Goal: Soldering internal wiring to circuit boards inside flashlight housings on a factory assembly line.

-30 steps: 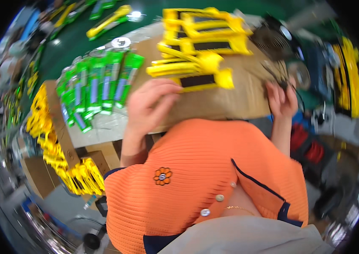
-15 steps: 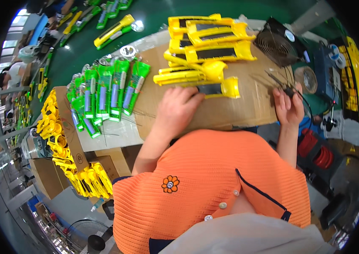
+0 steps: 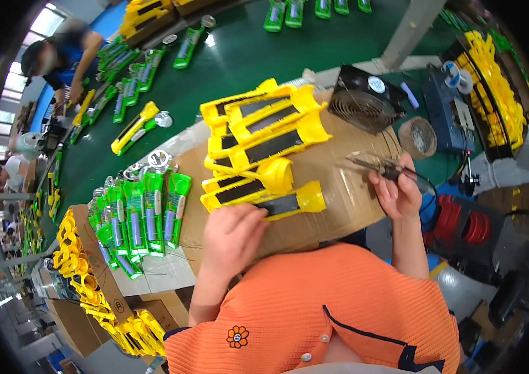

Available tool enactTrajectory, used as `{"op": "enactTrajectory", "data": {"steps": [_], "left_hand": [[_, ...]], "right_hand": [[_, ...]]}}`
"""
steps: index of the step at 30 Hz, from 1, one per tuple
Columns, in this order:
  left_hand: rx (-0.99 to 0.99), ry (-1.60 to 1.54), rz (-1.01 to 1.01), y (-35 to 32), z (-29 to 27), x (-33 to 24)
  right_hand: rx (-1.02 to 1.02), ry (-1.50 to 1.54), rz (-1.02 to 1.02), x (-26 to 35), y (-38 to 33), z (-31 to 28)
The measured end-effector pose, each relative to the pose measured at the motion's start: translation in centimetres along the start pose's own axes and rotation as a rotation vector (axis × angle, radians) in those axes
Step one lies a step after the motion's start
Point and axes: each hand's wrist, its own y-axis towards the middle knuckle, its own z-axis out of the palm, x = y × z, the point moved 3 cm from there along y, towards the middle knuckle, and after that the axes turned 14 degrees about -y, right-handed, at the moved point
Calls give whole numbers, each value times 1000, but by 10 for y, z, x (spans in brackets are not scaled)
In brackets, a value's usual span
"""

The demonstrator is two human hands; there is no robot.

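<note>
Resting on the brown cardboard work surface, the left hand lies palm down, fingers loosely curled, its fingertips touching the near end of the closest yellow housing. Whether it actually pinches the piece, I cannot tell; the knuckles hide the contact.

That housing lies with its long axis running left to right, tilted slightly up toward the right, its flared end pointing at the right hand. It sits just beyond the left hand, at the near edge of the stack of yellow housings (all with dark inset panels, fanned roughly parallel).

Right hand is closed around a thin soldering-type tool, tip pointing left toward the housings, held above the cardboard. It stands apart from the nearest housing; the left hand is clearly the closer one.

Around: green battery-fitted parts in a row to the left, a small black fan beyond the right hand, a green conveyor belt further out, more yellow parts piled on a carton at lower left.
</note>
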Motion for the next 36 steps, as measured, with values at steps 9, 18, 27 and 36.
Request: {"op": "enactTrajectory", "data": {"steps": [9,18,27,36], "left_hand": [[-114,205,-25,24,-37,13],[31,76,84,30,-5,-6],[57,72,41,4,43,2],[-433,-21,-71,79,-168,19]], "right_hand": [[77,9,-15,0,4,-1],[57,-11,-27,-1,2,-4],[63,-18,6,-3,2,-7],[21,45,22,0,1,-4]]}}
